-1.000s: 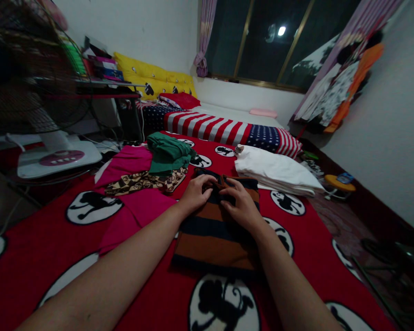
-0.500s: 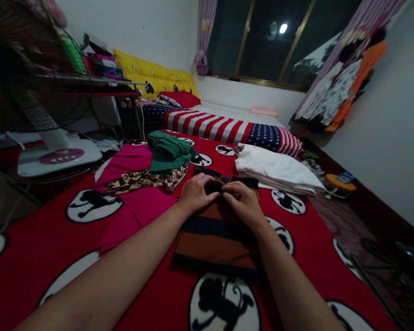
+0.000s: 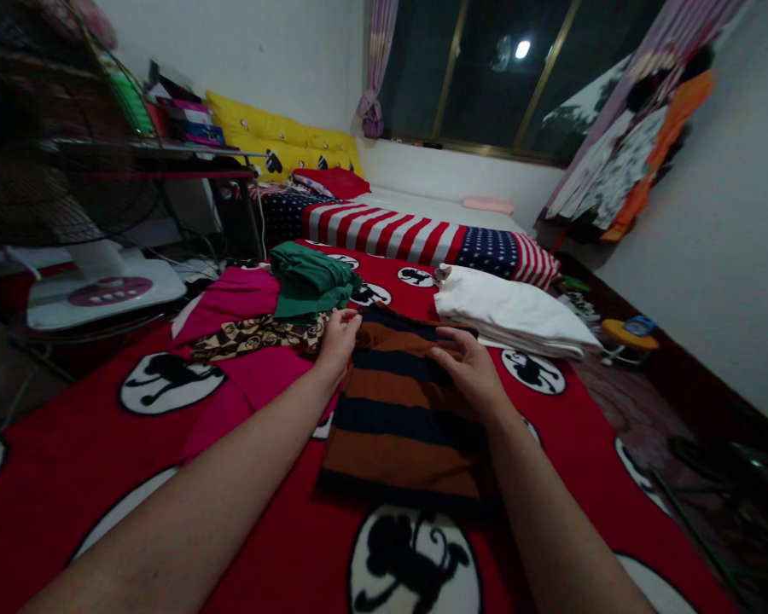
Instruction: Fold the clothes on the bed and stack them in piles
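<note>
- Striped garment (image 3: 403,394) lies flat on red blanket (image 3: 288,550)
- Left hand (image 3: 339,341) at its left edge; can't tell if pinching cloth
- Right hand (image 3: 472,375) loosely open over its right side

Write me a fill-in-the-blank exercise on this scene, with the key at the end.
1. The striped garment lies on a ____ blanket printed with black monkeys.
2. The hand nearer the pink cloth is the person's ____ one.
3. The folded pile to the right of the striped garment is ____ in color.
4. The orange cloth hangs on the ____ side of the picture.

Missing words: red; left; white; right.
</note>
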Demonstrator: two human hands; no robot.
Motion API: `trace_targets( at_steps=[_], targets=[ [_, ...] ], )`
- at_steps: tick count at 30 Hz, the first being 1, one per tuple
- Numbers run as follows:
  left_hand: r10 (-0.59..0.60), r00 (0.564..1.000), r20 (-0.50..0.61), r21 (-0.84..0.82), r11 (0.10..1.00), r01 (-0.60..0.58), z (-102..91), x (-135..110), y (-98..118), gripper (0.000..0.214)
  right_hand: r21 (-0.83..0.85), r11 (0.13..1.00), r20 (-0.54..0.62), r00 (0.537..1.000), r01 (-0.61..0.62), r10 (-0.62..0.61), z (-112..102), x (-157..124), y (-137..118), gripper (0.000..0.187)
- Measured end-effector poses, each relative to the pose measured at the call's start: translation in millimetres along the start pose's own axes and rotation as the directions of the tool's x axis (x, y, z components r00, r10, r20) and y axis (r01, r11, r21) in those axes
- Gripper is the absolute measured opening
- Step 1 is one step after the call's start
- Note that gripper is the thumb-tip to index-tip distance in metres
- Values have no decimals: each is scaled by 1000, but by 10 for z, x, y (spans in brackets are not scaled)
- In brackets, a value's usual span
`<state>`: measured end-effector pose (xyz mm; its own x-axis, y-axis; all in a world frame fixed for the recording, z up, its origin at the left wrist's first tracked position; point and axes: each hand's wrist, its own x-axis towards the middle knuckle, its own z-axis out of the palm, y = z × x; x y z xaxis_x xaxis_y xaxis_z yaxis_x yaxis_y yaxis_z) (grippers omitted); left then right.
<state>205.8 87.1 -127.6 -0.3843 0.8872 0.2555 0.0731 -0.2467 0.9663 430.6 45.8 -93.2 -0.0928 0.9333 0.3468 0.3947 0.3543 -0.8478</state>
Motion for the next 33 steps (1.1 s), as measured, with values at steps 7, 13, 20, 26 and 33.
trace_targets(
  at_steps=[7, 13, 20, 26, 33],
  targets=[
    [368, 919, 138, 238, 889, -392, -32, -161, 234, 23, -423, 906, -19, 999, 24, -35, -150, 26, 117, 49],
    [16, 821, 571, 706, 500, -501, -36, -278, 278, 48, -672, 730, 84, 966, -125, 243, -138, -49, 87, 57],
    [-23, 837, 547, 704, 553, -445, -118, -141, 182, 44, -590, 759, 492, 868, 278, 64, -131, -313, -809, 52],
    [41, 856, 515, 612, 682, -400, -169, -32, 60, 46, -669, 567, 688, 688, 479, 231, 493, -827, -1211, 73],
    [39, 863, 503, 616, 685, -390, -162, -98, 125, 46, -678, 434, 725, 637, 594, 262, 634, -905, -1124, 73]
  ],
)
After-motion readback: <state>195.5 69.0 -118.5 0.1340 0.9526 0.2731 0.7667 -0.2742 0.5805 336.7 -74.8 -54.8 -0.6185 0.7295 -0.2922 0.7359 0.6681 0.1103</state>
